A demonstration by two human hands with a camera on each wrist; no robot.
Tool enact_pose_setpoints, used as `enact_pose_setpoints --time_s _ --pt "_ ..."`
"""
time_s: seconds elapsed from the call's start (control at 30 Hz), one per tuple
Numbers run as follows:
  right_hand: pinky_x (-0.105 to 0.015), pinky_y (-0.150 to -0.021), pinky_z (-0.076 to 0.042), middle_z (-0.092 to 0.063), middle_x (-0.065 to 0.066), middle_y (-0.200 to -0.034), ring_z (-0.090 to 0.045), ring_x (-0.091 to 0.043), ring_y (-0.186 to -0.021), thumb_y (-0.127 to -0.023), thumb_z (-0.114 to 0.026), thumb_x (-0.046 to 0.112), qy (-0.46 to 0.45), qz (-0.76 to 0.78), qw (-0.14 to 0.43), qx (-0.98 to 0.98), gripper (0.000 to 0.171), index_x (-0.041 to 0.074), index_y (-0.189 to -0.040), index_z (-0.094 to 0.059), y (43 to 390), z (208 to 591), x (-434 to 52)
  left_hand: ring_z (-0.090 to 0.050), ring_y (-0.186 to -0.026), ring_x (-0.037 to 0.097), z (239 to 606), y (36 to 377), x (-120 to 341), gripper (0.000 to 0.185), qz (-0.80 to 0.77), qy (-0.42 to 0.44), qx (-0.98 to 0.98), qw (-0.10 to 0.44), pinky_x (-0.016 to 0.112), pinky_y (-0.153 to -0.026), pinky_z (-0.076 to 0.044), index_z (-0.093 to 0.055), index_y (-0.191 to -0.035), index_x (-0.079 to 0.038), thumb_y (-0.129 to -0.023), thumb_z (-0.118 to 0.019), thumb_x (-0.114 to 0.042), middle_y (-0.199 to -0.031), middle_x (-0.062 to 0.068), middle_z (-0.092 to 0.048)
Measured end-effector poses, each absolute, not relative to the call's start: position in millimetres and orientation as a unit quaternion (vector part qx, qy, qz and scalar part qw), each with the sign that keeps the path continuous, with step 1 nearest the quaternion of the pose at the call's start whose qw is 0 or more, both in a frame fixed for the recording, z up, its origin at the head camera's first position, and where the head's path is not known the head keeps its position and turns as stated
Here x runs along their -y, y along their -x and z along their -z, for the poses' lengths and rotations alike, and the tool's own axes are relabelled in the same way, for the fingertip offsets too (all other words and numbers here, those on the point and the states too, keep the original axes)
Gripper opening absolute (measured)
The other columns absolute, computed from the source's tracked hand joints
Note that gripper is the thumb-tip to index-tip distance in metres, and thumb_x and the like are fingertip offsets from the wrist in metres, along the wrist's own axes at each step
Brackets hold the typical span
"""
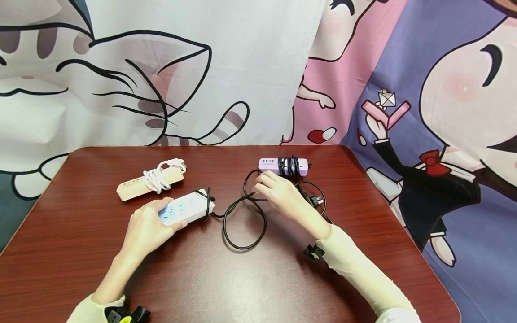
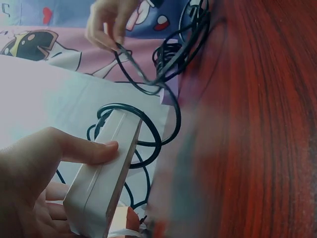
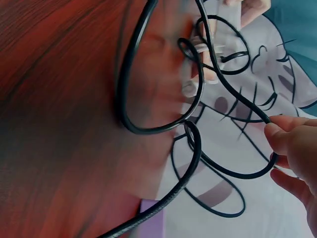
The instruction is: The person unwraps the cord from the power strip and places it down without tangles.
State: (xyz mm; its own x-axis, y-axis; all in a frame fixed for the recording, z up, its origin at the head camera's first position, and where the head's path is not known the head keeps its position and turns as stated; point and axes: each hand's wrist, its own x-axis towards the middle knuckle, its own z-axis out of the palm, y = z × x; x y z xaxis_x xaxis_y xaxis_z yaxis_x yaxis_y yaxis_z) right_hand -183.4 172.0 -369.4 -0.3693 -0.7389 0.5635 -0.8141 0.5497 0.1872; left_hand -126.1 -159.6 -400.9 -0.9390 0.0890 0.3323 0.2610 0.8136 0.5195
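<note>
My left hand (image 1: 147,226) grips a white power strip (image 1: 187,208) above the left half of the table. In the left wrist view, the thumb lies along the side of the strip and other fingers are partly hidden beneath. A black cord (image 1: 244,248) wraps loosely round the strip's far end and runs right in loops. My right hand (image 1: 278,193) pinches this cord, as the right wrist view shows, with the cord (image 3: 257,113) between thumb and fingers (image 3: 285,134). The cord's black plug (image 1: 316,200) is just right of the right hand.
A cream power strip (image 1: 131,188) wound with white cord lies at the back left of the brown table (image 1: 242,291). At the back right lies a purple power strip (image 1: 268,165) wrapped in black cord. A cartoon-printed curtain (image 1: 258,67) hangs behind the table.
</note>
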Motion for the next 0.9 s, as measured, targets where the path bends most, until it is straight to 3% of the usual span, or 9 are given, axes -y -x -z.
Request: enact_pose_setpoints --time_s 0.2,0.4,0.6,0.9 --pt "-0.026 -0.078 -0.049 -0.059 -0.001 -0.097 -0.054 -0.015 -0.093 -0.087 -0.055 -0.006 -0.479 -0.048 0.275 0.832 0.019 0.008 -0.091 -0.066 192 381 -173 -0.061 -0.077 0.028 400 126 159 0.053 0.291 0.096 0.94 0.148 0.04 -0.064 -0.039 -0.068 -0.108 -0.007 -0.062 -0.086 -0.026 -0.098 0.016 -0.07" --pt "-0.027 -0.083 -0.049 -0.061 -0.002 -0.096 -0.055 -0.017 -0.096 -0.074 -0.068 -0.007 -0.481 -0.032 0.233 0.844 0.027 0.009 -0.096 -0.069 194 383 -169 -0.061 -0.079 0.029 399 126 158 0.054 0.289 0.093 0.943 0.136 0.041 -0.065 -0.039 -0.067 -0.11 -0.006 -0.063 -0.086 -0.026 -0.101 0.017 -0.07" --pt "-0.028 -0.081 -0.048 -0.062 -0.001 -0.092 -0.055 -0.017 -0.092 -0.084 -0.069 0.011 -0.475 -0.045 0.219 0.851 0.01 0.012 -0.093 -0.07 195 380 -161 -0.061 -0.08 0.031 398 126 157 0.054 0.289 0.093 0.944 0.134 0.042 -0.066 -0.039 -0.067 -0.11 -0.006 -0.063 -0.085 -0.026 -0.102 0.018 -0.069" --pt "-0.025 -0.082 -0.049 -0.065 0.002 -0.091 -0.058 -0.015 -0.093 -0.088 -0.068 0.015 -0.479 -0.098 0.266 0.831 0.007 0.013 -0.094 -0.07 195 372 -141 -0.061 -0.08 0.031 399 125 156 0.054 0.289 0.103 0.94 0.146 0.044 -0.066 -0.04 -0.067 -0.109 -0.006 -0.062 -0.086 -0.026 -0.1 0.017 -0.07"
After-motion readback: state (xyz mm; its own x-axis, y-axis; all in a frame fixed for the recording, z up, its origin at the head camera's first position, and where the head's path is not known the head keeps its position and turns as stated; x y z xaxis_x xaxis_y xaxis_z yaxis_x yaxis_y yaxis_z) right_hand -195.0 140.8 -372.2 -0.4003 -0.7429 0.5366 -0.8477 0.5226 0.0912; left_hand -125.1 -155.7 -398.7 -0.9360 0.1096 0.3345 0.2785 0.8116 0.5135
